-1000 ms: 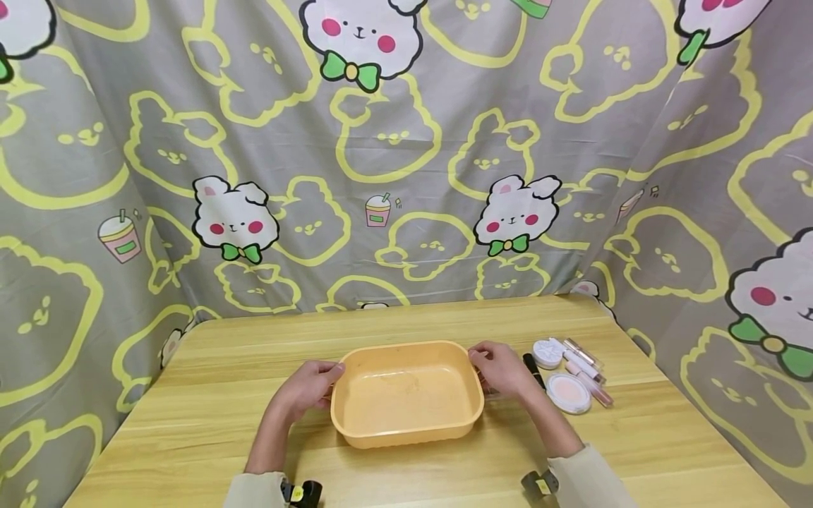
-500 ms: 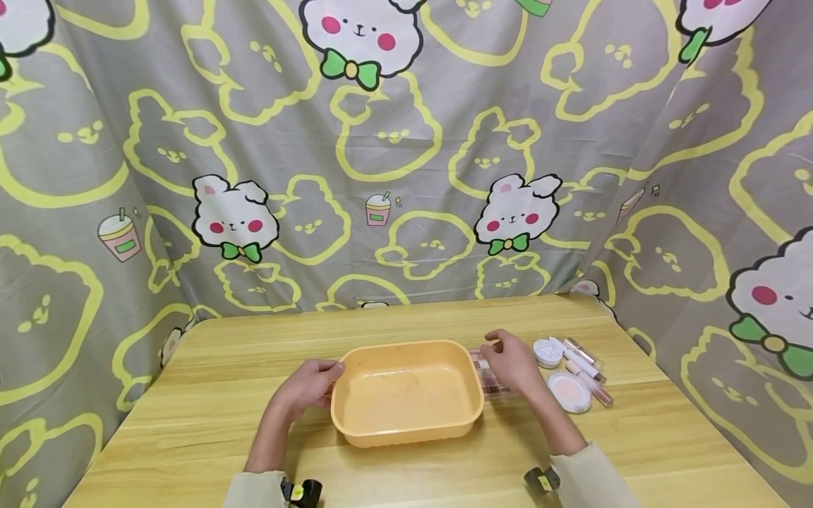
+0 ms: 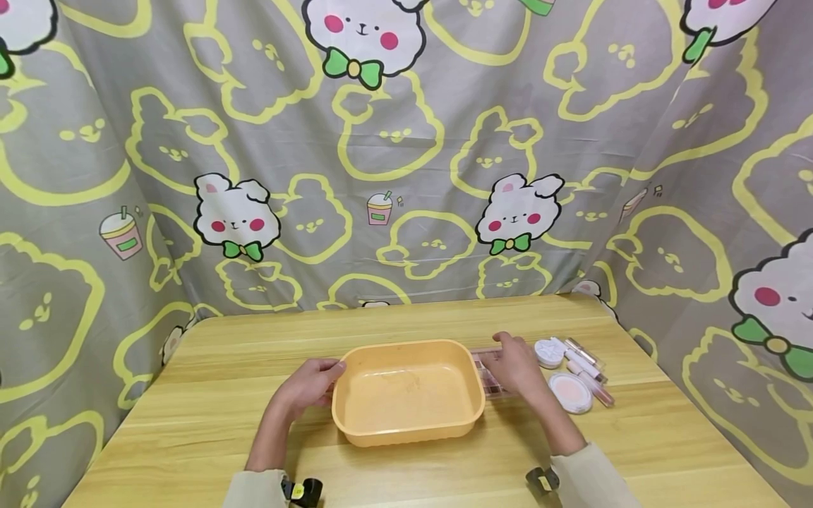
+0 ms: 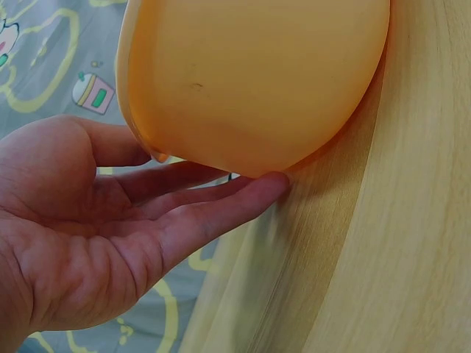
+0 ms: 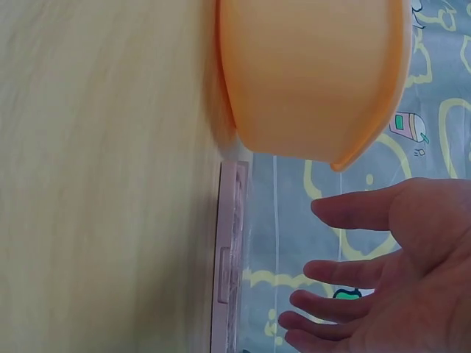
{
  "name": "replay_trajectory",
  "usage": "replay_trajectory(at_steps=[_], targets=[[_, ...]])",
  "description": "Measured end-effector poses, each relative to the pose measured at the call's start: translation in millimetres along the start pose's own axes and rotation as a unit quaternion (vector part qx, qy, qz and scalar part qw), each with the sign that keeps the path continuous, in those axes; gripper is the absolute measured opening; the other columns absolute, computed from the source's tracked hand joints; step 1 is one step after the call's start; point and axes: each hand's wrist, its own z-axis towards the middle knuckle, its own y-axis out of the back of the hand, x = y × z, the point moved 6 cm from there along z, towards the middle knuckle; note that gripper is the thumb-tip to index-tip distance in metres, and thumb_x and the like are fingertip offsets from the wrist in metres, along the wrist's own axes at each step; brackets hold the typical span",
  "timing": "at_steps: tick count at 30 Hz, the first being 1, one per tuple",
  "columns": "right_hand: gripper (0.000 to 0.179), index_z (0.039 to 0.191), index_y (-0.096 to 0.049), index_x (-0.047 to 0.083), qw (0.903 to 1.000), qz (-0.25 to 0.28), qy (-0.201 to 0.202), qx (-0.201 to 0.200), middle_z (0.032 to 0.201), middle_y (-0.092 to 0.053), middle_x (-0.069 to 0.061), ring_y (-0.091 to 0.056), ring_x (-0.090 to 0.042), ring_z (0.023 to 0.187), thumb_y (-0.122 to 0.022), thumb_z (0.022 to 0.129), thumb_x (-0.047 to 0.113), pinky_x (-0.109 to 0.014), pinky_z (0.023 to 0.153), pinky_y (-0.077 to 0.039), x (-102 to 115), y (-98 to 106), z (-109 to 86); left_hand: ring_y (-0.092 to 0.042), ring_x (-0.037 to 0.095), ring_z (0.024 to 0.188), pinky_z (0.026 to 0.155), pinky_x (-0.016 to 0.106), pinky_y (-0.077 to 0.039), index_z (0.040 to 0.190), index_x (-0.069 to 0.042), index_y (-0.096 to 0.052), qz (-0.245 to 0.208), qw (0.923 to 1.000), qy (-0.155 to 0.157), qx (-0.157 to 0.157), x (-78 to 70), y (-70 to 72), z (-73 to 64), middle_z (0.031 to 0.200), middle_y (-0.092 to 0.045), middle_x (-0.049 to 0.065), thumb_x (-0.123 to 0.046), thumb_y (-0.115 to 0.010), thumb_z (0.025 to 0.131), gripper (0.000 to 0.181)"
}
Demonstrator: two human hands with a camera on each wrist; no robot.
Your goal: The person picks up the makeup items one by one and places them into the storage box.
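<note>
An empty yellow-orange plastic basin [image 3: 409, 398] stands on the wooden table in front of me. My left hand [image 3: 306, 386] holds its left end, thumb at the rim and fingers against the outer wall, as the left wrist view shows. Off the basin's right end, my right hand [image 3: 514, 368] hovers with spread, relaxed fingers, touching nothing in the right wrist view. Beneath it a flat palette [image 3: 489, 379] with a checkered top and clear lid lies beside the basin. Its pink edge [image 5: 225, 272] shows in the right wrist view, and my hand hides part of its top.
Right of my right hand lie a round white compact [image 3: 549, 353], a round case with a pale pink face [image 3: 569, 392] and several slim cosmetic tubes [image 3: 586, 365]. A patterned curtain [image 3: 406, 176] hangs behind and along both sides of the table [image 3: 254, 339].
My right hand has let go of the basin's right rim and moved right, uncovering the palette. It now hides the black tube seen earlier. The left hand and basin stay put.
</note>
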Motion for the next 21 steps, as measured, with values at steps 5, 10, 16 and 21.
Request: replay_trajectory(at_steps=[5,10,16,21], targets=[[0.058,0.138,-0.05,-0.011,0.9995,-0.012,-0.015,0.025,0.13,-0.054,-0.038,-0.05,-0.057,0.121,-0.069,0.093,0.021,-0.067,0.099,-0.045,-4.3,-5.2,-0.4,-0.069,0.027,0.104,0.08,0.039,-0.061,0.144,0.006,-0.051,0.0,1.0,0.0,0.004,0.6,-0.1,1.0,0.119,-0.069,0.018,-0.024,-0.047,0.109,0.046],[0.064,0.144,-0.046,-0.008,0.9983,-0.021,-0.028,0.047,0.139,-0.048,-0.037,-0.044,-0.06,0.127,-0.071,0.092,0.021,-0.072,0.102,-0.039,-6.9,-9.2,-2.1,-0.068,0.028,0.108,0.083,0.042,-0.061,0.144,0.006,-0.05,0.004,1.0,-0.001,0.004,0.8,-0.8,1.0,0.122,-0.068,0.019,-0.024,-0.047,0.109,0.047],[0.064,0.144,-0.046,-0.009,0.996,-0.046,-0.023,0.074,0.146,-0.043,-0.039,-0.039,-0.06,0.134,-0.07,0.093,0.02,-0.07,0.109,-0.035,-8.5,-14.5,-1.5,-0.069,0.027,0.105,0.082,0.042,-0.061,0.142,0.005,-0.053,0.008,0.9999,0.004,-0.008,1.1,-0.8,0.4,0.118,-0.07,0.016,-0.023,-0.047,0.109,0.044],[0.061,0.142,-0.049,-0.01,0.992,-0.065,-0.016,0.107,0.141,-0.047,-0.038,-0.042,-0.06,0.131,-0.069,0.094,0.023,-0.069,0.106,-0.038,-9.2,-18.8,-3.3,-0.069,0.027,0.105,0.081,0.043,-0.061,0.142,0.005,-0.053,0.019,0.9997,0.006,-0.014,0.4,-0.3,0.1,0.118,-0.07,0.015,-0.024,-0.047,0.108,0.045]])
